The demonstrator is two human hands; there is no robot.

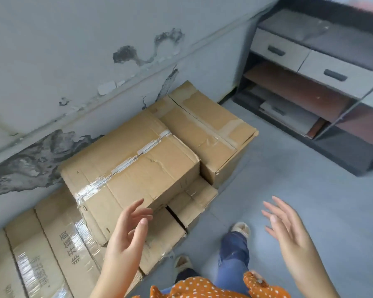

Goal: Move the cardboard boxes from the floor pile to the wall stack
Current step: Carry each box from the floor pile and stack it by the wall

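Left hand: the left hand [128,229] is empty, fingers spread and relaxed, just in front of the near lower corner of the top box.
Right hand: the right hand [288,224] is empty too, fingers wide, out over the bare floor [289,173], well apart from any carton.
Top box: a taped cardboard box [129,166] sits on lower cartons against the peeling wall [73,61].
Long axis: runs from near-left to far-right, roughly along the wall.
Key relation: it lies ahead and left; the left hand is much nearer.
Judgement: both hands look free for another box.
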